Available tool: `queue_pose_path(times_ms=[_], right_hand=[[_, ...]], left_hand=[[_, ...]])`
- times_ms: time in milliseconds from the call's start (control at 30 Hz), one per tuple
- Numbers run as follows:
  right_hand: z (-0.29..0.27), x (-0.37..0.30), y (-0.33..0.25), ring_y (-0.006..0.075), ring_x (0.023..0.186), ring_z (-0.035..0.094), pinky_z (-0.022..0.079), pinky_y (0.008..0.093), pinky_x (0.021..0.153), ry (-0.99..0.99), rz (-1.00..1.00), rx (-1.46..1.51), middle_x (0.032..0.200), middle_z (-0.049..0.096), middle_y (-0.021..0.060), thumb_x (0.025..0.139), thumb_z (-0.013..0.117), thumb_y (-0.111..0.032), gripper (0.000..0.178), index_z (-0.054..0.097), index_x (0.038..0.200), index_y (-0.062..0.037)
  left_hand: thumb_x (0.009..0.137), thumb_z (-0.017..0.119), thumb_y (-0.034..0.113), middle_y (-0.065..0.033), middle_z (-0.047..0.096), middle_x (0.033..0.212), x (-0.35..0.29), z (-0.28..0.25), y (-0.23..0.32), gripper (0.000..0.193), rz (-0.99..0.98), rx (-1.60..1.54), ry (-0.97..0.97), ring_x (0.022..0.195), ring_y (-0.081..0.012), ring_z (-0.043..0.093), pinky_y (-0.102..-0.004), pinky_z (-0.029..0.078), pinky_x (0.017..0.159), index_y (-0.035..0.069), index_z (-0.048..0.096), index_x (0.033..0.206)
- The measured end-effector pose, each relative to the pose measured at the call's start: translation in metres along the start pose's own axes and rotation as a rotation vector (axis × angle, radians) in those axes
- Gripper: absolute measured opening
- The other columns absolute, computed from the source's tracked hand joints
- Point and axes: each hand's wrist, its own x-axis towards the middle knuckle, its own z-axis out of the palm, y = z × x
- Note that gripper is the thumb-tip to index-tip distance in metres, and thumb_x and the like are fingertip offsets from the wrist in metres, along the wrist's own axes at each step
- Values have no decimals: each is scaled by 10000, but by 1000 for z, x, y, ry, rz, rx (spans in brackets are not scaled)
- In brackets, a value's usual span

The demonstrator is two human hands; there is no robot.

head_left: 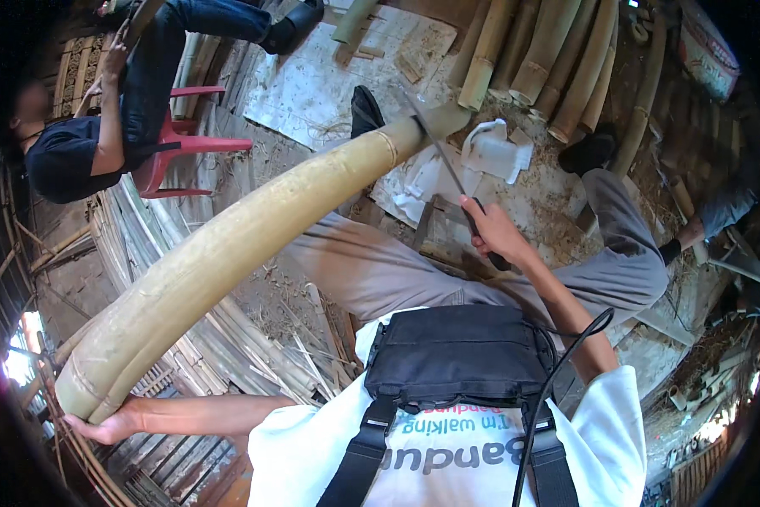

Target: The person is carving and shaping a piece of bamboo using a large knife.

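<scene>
A thick pale bamboo pole point(228, 232) slants across the view from the lower left up to the middle far side. My left hand point(114, 422) grips its near end from below, the fingers partly hidden beneath it. In my right hand point(496, 231) is the black handle of a long-bladed knife point(444, 155), the fingers closed round it. The blade crosses the pole near its far end, just beyond a node ring, and its edge appears to touch there. The far tip of the pole is by other bamboo pieces.
Several cut bamboo poles point(549, 51) lie at the far right. Split bamboo strips point(135, 232) are heaped at left. A person point(76, 156) sits by a red plastic chair point(173, 145) at far left. Crumpled white material point(496, 150) lies beyond the knife; a white bucket point(706, 55) stands far right.
</scene>
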Motion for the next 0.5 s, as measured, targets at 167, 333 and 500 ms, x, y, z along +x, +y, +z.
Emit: queue_pose_path(times_ms=[167, 333, 500], right_hand=[[18, -33, 12, 125, 409, 453, 375, 296, 428, -140, -281, -279, 479, 469, 35, 946, 428, -575, 660, 483, 570, -35], [5, -9, 0, 134, 401, 440, 368, 315, 420, -77, -57, -81, 484, 466, 39, 938, 440, -581, 672, 478, 559, -27], [5, -32, 3, 159, 396, 459, 381, 329, 422, -119, -54, -85, 496, 485, 63, 926, 447, -607, 698, 484, 543, -24]], left_hand=[[849, 543, 312, -242, 571, 1226, -4, -2, -2, 514, -31, -27, -54, 1110, -363, 570, -476, 439, 982, -91, 569, 1169], [842, 559, 299, -237, 577, 1223, -8, -5, -2, 493, 1, -66, 27, 1084, -362, 587, -475, 455, 964, -78, 577, 1160], [802, 571, 322, -217, 629, 1117, -22, -6, 7, 449, 38, -142, 46, 1009, -355, 616, -471, 468, 912, -37, 631, 1064]])
